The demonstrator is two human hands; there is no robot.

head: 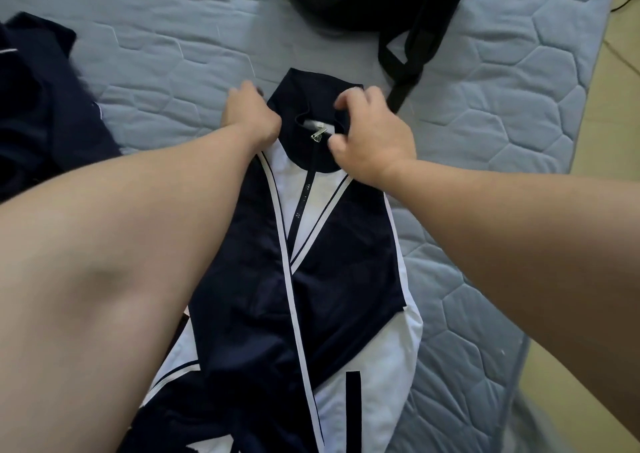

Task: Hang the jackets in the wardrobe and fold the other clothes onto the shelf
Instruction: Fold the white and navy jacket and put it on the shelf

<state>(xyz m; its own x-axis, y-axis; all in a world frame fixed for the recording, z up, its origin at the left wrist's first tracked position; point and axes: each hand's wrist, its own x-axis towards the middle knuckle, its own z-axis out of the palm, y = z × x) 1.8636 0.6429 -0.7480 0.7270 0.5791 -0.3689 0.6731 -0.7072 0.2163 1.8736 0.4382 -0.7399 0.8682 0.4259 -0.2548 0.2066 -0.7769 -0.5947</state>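
Observation:
A navy and white zip jacket [311, 279] lies lengthwise on the pale blue quilted mattress [502, 141], collar at the far end, sleeves folded in over the front. My left hand [251, 113] grips the left side of the collar, fingers curled into the fabric. At the right side of the collar my right hand [370, 137] pinches the fabric next to the zip pull [318, 136]. Both forearms reach across the jacket and hide part of its left edge.
A pile of dark navy clothes [41, 106] lies at the left edge of the mattress. A black bag with a long strap [412, 47] sits at the far end. The mattress edge runs down the right side, with bare floor [616, 141] beyond.

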